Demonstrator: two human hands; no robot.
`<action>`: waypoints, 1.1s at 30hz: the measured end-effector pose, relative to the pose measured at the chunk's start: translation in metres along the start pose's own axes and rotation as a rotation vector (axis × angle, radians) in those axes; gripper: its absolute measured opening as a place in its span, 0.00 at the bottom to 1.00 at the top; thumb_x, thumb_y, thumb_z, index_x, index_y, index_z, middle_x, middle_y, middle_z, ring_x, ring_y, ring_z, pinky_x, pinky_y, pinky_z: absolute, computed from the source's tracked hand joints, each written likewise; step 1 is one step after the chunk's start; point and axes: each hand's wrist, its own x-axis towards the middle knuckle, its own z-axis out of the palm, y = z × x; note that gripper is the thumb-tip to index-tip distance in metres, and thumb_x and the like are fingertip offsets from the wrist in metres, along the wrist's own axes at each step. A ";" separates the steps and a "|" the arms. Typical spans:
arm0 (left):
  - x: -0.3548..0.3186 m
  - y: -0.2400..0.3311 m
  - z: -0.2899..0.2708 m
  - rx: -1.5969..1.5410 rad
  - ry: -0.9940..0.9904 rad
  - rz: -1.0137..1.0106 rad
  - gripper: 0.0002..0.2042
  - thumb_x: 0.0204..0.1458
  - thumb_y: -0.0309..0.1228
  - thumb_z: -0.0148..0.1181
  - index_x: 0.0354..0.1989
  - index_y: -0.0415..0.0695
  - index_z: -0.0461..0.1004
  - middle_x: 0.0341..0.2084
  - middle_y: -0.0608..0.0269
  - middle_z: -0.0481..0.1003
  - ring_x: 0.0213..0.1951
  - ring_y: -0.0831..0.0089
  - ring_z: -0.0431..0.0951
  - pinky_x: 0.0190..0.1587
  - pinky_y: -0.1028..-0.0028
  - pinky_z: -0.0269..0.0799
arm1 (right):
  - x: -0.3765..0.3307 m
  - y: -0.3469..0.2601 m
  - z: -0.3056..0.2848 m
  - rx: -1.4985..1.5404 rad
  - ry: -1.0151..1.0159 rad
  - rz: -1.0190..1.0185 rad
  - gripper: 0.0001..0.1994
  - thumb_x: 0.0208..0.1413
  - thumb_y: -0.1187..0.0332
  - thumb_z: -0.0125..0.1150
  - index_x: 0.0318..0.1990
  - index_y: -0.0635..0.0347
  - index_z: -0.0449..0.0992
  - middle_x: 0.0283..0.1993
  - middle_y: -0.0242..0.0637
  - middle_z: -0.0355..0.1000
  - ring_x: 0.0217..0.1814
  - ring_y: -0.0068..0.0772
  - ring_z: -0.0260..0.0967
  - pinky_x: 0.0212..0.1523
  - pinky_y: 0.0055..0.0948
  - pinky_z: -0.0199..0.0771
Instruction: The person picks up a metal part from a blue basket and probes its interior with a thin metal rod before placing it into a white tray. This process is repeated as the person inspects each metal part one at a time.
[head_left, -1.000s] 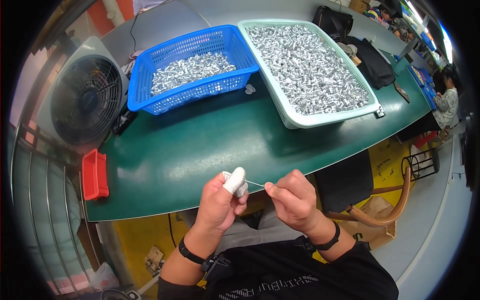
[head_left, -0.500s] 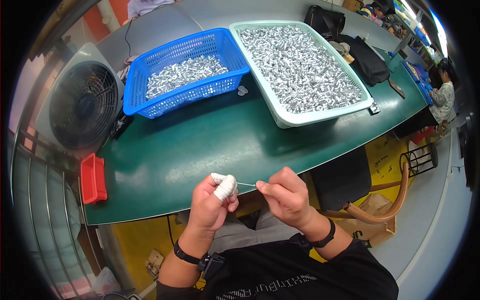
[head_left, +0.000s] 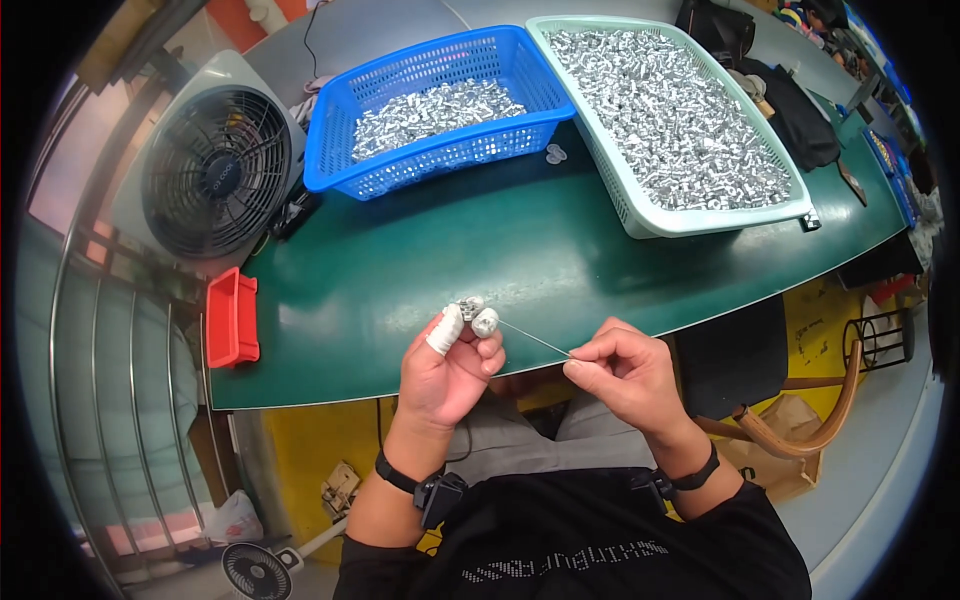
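My left hand (head_left: 440, 380), its thumb and fingertips wrapped in white tape, is closed around a small silvery metal part (head_left: 468, 310). The part peeks out between the wrapped tips, and its exact shape is too small to tell. My right hand (head_left: 632, 378) pinches the end of a thin metal rod (head_left: 535, 340) between thumb and forefinger. The rod slants up to the left, its far end reaching the wrapped fingertips of my left hand; whether it touches the part is unclear. Both hands are over the near edge of the green table (head_left: 400, 260).
A blue basket (head_left: 460, 160) and a pale green basket (head_left: 640, 215) hold many small silvery metal parts. Several round pieces (head_left: 556, 154) lie between them. A fan (head_left: 220, 170) and a red bin (head_left: 232, 320) are at the left. A wooden-armed chair (head_left: 800, 430) stands right.
My right hand has moved away from my left, so more of the rod shows. My left hand has turned, bringing the metal part into sight. The whole view has shifted.
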 end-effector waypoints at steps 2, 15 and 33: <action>0.000 -0.002 -0.003 -0.037 -0.041 -0.049 0.13 0.66 0.35 0.47 0.49 0.39 0.73 0.37 0.57 0.74 0.34 0.68 0.70 0.34 0.71 0.67 | 0.002 0.000 0.003 0.000 -0.020 0.017 0.04 0.51 0.81 0.68 0.34 0.65 0.80 0.31 0.28 0.68 0.28 0.13 0.61 0.29 0.16 0.59; -0.002 -0.007 -0.002 -0.006 -0.030 -0.093 0.15 0.67 0.36 0.46 0.48 0.39 0.74 0.36 0.57 0.76 0.32 0.67 0.70 0.32 0.70 0.67 | 0.006 -0.005 0.004 -0.073 -0.032 0.005 0.03 0.51 0.80 0.68 0.33 0.66 0.80 0.30 0.28 0.68 0.27 0.12 0.60 0.27 0.16 0.58; -0.003 -0.010 0.044 0.635 0.228 -0.035 0.06 0.60 0.29 0.59 0.34 0.40 0.73 0.23 0.61 0.74 0.19 0.78 0.69 0.18 0.79 0.63 | 0.011 -0.004 -0.001 -0.836 0.061 -0.780 0.04 0.50 0.81 0.68 0.32 0.65 0.79 0.28 0.31 0.69 0.25 0.17 0.62 0.22 0.22 0.60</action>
